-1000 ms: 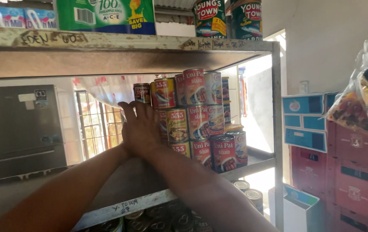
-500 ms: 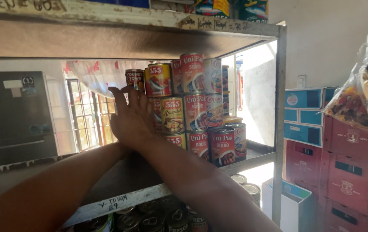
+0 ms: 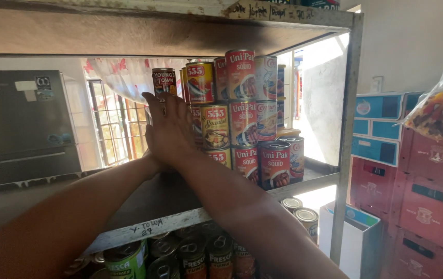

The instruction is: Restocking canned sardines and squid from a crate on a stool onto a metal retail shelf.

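1. Up on the middle shelf (image 3: pixel 159 219), both arms reach in together. The right hand (image 3: pixel 172 129) lies flat, fingers together and pointing up, pressed against the left flank of the can stack (image 3: pixel 242 113). It grips nothing.

2. The left hand (image 3: pixel 151 157) is tucked behind the right wrist, almost wholly hidden. I cannot tell whether it is spread or closed around anything.

3. The stack stands three tiers high at the right half of the shelf, red-labelled tins leaning on each other. The dark can (image 3: pixel 163 81) sits just above the right fingertips, at the stack's left edge.

4. Risk one: a sideways shove from that flat palm could tip the top tier, since those cans rest on narrow rims.

5. Risk two: the front cans (image 3: pixel 275 165) stand close to the shelf lip; a nudge through the row may push one over onto the tins (image 3: pixel 299 209) below.

6. Risk three: the dark can looks perched, and a brushing fingertip could topple it.
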